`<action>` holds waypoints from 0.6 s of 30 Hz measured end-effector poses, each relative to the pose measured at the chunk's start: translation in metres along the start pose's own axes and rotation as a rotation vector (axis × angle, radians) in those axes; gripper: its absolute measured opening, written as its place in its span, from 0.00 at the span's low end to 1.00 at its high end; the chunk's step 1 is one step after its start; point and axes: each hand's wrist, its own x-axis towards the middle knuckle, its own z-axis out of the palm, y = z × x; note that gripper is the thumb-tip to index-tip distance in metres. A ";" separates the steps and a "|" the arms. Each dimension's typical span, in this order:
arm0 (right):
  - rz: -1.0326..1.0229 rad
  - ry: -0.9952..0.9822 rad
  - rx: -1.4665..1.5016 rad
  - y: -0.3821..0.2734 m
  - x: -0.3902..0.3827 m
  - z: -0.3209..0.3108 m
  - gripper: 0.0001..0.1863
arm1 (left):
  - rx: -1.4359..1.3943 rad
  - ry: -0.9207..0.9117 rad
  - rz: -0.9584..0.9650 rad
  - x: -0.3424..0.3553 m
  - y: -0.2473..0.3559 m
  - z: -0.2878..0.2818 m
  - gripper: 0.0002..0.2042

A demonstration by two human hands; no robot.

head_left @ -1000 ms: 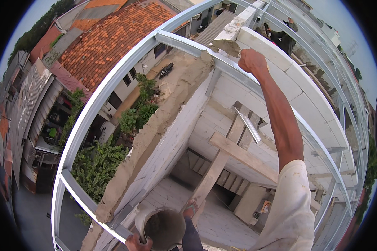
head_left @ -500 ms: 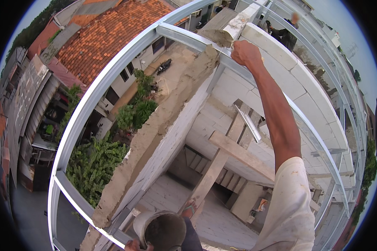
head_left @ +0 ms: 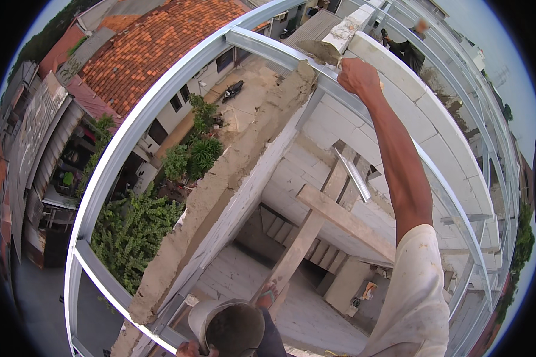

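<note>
At the far end of the wall, my right hand [head_left: 359,77] is closed round the handle of a trowel [head_left: 318,52]. Its mortar-smeared blade points left, over the metal frame beside the block wall's corner. Grey mortar [head_left: 220,169] lies rough along the top of the long wall running from near left to the far middle. At the lower edge, my left hand [head_left: 195,350] grips a pale bucket [head_left: 201,318] by its side; the bucket's inside looks dark grey. Part of that hand is cut off by the picture's edge.
Shiny metal roof framing [head_left: 131,119] curves round me. Wooden planks [head_left: 298,247] cross the deep stairwell below, and a foot rests on one. A light block wall [head_left: 399,77] stands right. Another person [head_left: 406,50] is at the far right. Tiled roofs [head_left: 155,50] and plants lie below left.
My right hand and the trowel have shifted slightly to the right, and the blade has tilted a little. My left hand keeps its hold on the bucket.
</note>
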 end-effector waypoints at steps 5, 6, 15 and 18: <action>-0.044 -0.012 -0.048 -0.005 -0.001 -0.005 0.13 | -0.003 -0.038 -0.038 0.001 0.005 -0.005 0.19; -0.039 -0.006 -0.041 -0.002 -0.001 -0.003 0.13 | 0.009 -0.036 -0.026 0.001 0.004 -0.004 0.19; -0.023 0.033 0.154 -0.001 -0.002 -0.003 0.16 | 0.030 -0.017 -0.014 -0.002 0.000 -0.001 0.18; -0.032 -0.004 0.078 -0.005 -0.001 0.001 0.16 | 0.021 -0.032 -0.030 0.000 0.001 -0.001 0.18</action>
